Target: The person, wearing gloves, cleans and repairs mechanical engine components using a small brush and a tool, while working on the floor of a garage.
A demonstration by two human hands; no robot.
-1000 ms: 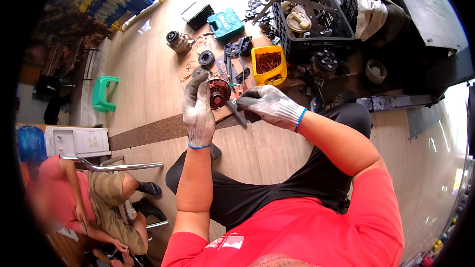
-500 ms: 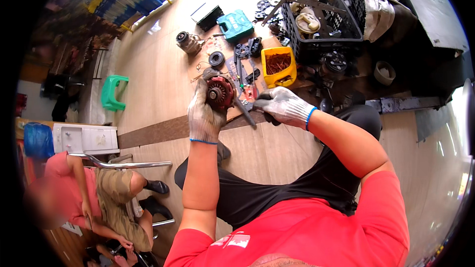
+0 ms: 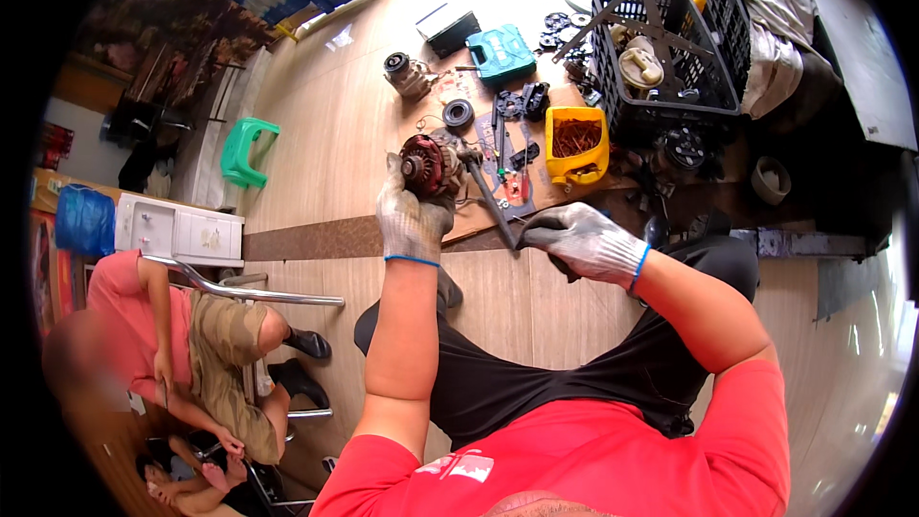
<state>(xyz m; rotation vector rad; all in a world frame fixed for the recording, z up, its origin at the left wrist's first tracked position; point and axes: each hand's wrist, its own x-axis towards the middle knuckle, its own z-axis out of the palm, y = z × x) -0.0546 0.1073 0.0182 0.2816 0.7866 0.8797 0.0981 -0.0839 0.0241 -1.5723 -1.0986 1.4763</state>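
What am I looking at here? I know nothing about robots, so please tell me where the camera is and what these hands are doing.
There is no robot: these are a person's own two hands in pale work gloves. A wide fisheye camera on the head looks down, so edges bend. The left hand holds a round motor part with reddish windings. The right hand has its fingertips by the lower end of a dark, hammer-like tool; whether they hold it is unclear. Beyond, a cardboard sheet on the floor bears loose parts. Around there are a cut yellow container of rusty-brown pieces, a teal case and a black crate.
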